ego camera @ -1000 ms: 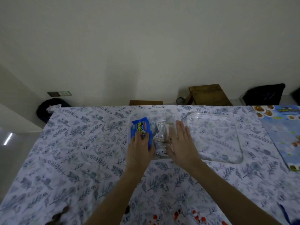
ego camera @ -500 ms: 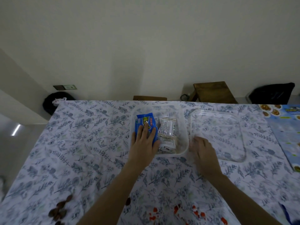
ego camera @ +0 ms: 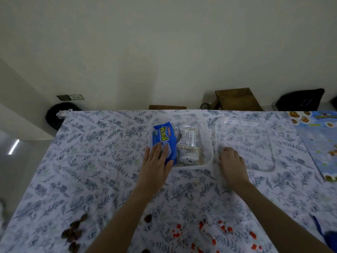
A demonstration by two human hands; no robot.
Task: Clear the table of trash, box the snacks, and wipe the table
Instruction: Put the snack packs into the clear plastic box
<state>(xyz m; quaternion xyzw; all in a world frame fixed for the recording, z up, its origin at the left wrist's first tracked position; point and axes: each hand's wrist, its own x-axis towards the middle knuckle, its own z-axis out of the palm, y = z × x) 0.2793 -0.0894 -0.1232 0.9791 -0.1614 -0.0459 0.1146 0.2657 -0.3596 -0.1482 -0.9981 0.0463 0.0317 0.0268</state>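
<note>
A clear plastic box (ego camera: 207, 143) stands mid-table on the floral cloth. Inside lie a blue snack pack (ego camera: 165, 137) on the left and white snack packets (ego camera: 188, 143) on the right. My left hand (ego camera: 157, 165) lies flat on the near end of the blue pack, fingers spread. To the right of the box lies its clear lid (ego camera: 255, 143). My right hand (ego camera: 231, 163) rests on the lid's near left corner with fingers curled over the edge.
A blue printed sheet (ego camera: 317, 139) lies at the table's right edge. Brown scraps (ego camera: 73, 232) and red-and-white bits (ego camera: 209, 230) sit near the front edge. A blue object (ego camera: 326, 236) shows at bottom right. Beyond the table stand a wooden stool (ego camera: 237, 99) and dark bags.
My right hand left the box and moved right onto the lid's near left corner. My left hand stayed on the blue pack. The view tilted slightly down.
</note>
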